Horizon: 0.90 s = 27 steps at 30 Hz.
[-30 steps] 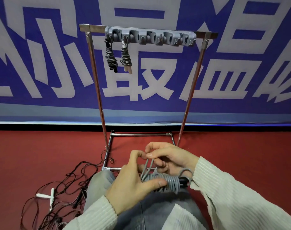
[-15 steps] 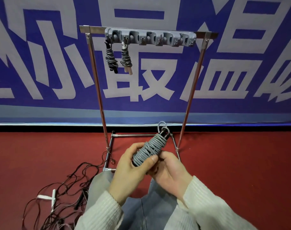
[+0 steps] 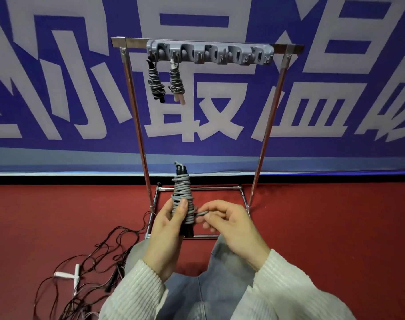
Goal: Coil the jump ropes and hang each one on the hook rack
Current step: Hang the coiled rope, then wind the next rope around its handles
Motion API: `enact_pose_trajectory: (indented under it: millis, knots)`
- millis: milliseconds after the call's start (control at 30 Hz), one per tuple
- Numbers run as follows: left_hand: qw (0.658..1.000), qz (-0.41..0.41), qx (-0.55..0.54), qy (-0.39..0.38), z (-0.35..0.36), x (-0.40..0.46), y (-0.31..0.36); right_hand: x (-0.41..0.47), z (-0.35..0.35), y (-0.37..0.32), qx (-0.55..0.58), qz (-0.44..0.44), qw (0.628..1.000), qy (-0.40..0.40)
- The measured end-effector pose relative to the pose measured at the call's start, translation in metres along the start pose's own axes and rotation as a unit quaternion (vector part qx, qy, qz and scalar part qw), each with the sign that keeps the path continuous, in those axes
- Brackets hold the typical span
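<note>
item: grey rope (image 3: 182,199), wound tight round its black handles, held upright in front of me. one handle end pokes out at the top, the other shows below my fingers.

left hand (image 3: 168,229): fingers and thumb curled round the lower part of the bundle, thumb pressed flat on the coils.

right hand (image 3: 231,227): thumb and forefinger pinching the loose grey tail that sticks out sideways from the bundle, other fingers curled loosely under.

rack (image 3: 209,54): grey hook strip on the top bar of a metal frame (image 3: 263,139), standing on the red floor (image 3: 335,215) beyond my hands. two ropes already hang at its left end, side by side: dark rope (image 3: 155,82) with black handles on the outermost hook, second rope (image 3: 176,83) with pale handles just right of it. the hooks further right carry nothing.

floor, to my left: tangle (image 3: 81,269) of thin dark cord with white handles (image 3: 72,277) lying in it (how many ropes it makes up i cannot tell).

also in view: my cream ribbed sleeves (image 3: 289,292), grey-blue trousers (image 3: 220,285), blue banner (image 3: 335,112) with big white characters behind the frame.
</note>
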State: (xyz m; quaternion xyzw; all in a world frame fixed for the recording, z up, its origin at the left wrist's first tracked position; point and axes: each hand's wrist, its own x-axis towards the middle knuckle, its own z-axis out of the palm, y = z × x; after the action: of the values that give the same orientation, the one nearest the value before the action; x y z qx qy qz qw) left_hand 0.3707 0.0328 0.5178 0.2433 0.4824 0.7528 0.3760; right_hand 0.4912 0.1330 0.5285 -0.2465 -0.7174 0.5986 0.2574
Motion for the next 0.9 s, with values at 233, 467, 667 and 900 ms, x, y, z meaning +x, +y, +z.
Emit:
enact_pose_trajectory:
  millis: [233,467,667,900]
  knots:
    - [0.999,-0.017,-0.028,0.031,0.004,0.001,-0.006,0.007,0.012,0.017,-0.077,-0.09,0.99,0.079]
    - [0.996,0.055,0.025,0.071,0.011,0.005,-0.013,0.007,0.027,0.013,0.046,-0.113,0.986,0.109]
    - [0.995,0.015,-0.087,0.035,0.014,0.002,-0.02,0.006,0.036,0.01,0.184,-0.043,0.968,0.164]
    - [0.995,0.037,-0.035,0.083,0.012,0.005,-0.025,0.002,0.041,0.024,0.104,-0.093,0.98,0.145]
